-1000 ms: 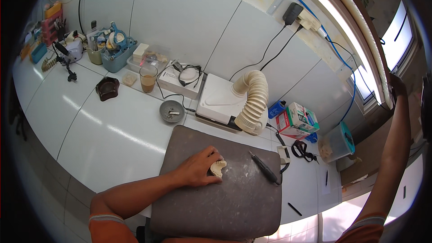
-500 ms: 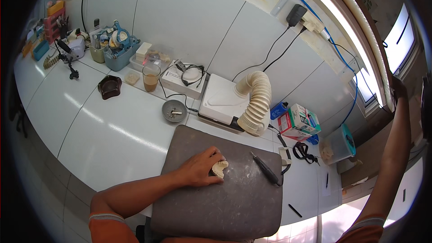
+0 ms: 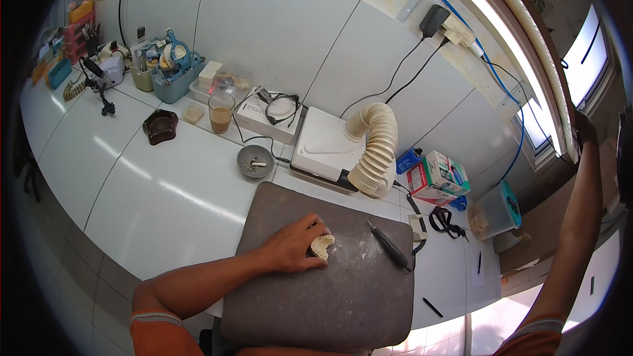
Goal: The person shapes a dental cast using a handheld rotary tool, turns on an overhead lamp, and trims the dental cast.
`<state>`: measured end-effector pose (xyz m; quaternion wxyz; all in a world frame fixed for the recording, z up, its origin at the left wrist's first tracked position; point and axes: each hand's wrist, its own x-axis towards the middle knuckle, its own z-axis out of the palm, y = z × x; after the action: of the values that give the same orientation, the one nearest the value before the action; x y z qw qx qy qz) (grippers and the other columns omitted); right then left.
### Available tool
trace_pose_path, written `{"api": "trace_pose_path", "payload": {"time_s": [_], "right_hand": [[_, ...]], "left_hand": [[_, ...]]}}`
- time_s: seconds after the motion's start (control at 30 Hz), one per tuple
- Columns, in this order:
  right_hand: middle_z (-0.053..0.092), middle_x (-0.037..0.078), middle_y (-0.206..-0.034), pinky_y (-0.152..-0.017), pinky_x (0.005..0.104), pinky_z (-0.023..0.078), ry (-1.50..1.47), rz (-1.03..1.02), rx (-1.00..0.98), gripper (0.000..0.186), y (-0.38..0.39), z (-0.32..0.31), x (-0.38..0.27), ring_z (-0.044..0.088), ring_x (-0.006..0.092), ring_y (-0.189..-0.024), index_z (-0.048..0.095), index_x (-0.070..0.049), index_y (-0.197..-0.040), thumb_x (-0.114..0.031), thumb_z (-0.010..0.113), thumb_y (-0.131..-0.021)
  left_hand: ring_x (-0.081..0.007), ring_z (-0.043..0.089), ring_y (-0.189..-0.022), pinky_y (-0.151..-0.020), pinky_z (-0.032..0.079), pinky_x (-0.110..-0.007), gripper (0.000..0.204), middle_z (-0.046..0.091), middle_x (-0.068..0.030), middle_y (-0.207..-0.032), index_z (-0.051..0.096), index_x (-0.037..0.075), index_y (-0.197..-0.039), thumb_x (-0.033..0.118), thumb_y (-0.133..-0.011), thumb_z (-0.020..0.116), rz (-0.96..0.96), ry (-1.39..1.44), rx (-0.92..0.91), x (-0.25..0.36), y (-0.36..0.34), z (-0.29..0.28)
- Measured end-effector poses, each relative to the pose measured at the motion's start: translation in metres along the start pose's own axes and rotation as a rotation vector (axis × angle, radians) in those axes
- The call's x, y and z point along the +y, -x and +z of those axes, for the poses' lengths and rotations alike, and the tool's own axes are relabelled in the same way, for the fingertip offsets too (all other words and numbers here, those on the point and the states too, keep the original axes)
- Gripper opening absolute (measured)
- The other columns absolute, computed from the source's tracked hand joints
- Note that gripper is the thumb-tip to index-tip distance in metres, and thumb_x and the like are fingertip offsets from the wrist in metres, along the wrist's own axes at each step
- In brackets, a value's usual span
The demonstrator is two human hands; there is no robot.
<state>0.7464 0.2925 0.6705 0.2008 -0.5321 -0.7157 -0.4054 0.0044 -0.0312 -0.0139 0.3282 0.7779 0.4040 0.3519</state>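
Note:
My left hand grips a cream dental cast on the brown work mat. A dark handpiece tool lies on the mat to the right of the cast. My right hand is raised at the far right, touching the edge of the long lit fixture above the bench; its fingers are mostly hidden and blurred in shadow.
Behind the mat stand a white machine with a ribbed hose, a grey bowl, a glass of brown drink and boxes. Tool holders line the left rear; a lidded plastic container and pen are right.
The whole view has shifted very slightly since a second ago. Both hands and the things on the bench otherwise hold the same places.

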Motion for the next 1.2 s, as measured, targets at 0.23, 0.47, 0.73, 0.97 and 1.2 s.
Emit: {"api": "trace_pose_path", "payload": {"time_s": [0.23,0.47,0.73,0.97,1.2], "right_hand": [[0.08,0.013,-0.131,-0.106,0.0401,0.058,-0.012,0.006,0.048,0.037,-0.006,0.011,-0.033,0.076,0.0264,-0.121,0.078,-0.009,-0.136,-0.028,0.076,-0.105],[0.08,0.012,-0.131,-0.106,0.0397,0.058,0.009,0.039,0.122,0.037,0.009,-0.025,-0.055,0.076,0.0257,-0.12,0.078,-0.009,-0.136,-0.028,0.076,-0.105],[0.081,0.012,-0.131,-0.106,0.0393,0.058,0.017,0.051,0.192,0.036,0.007,-0.042,-0.091,0.077,0.0249,-0.12,0.078,-0.009,-0.136,-0.027,0.076,-0.105],[0.081,0.011,-0.13,-0.105,0.039,0.058,0.005,0.079,0.244,0.036,0.02,-0.038,-0.14,0.077,0.0241,-0.119,0.078,-0.009,-0.136,-0.027,0.076,-0.105],[0.081,0.011,-0.13,-0.105,0.0386,0.058,0.073,0.112,0.326,0.036,0.007,-0.101,-0.158,0.077,0.0234,-0.119,0.078,-0.009,-0.136,-0.026,0.076,-0.105]], "left_hand": [[-0.0388,0.063,-0.129,-0.108,0.054,-0.05,0.066,0.055,-0.0146,-0.138,0.064,0.006,-0.139,0.036,-0.087,0.094,-0.016,0.008,0.011,-0.006,0.007,0.001],[-0.0396,0.064,-0.128,-0.108,0.054,-0.05,0.066,0.055,-0.015,-0.137,0.064,0.006,-0.138,0.035,-0.087,0.094,0.004,0.0,-0.001,0.002,0.001,-0.001],[-0.0398,0.064,-0.128,-0.108,0.054,-0.05,0.067,0.055,-0.0148,-0.137,0.064,0.006,-0.138,0.036,-0.087,0.095,0.008,0.005,0.009,-0.001,0.004,0.0],[-0.0395,0.064,-0.128,-0.107,0.055,-0.05,0.066,0.055,-0.0145,-0.137,0.064,0.007,-0.137,0.035,-0.086,0.096,-0.001,0.007,0.008,0.002,0.001,-0.001],[-0.0393,0.064,-0.127,-0.107,0.055,-0.049,0.067,0.056,-0.0145,-0.136,0.064,0.007,-0.138,0.036,-0.086,0.095,0.065,0.014,0.013,-0.005,-0.003,0.002]]}}
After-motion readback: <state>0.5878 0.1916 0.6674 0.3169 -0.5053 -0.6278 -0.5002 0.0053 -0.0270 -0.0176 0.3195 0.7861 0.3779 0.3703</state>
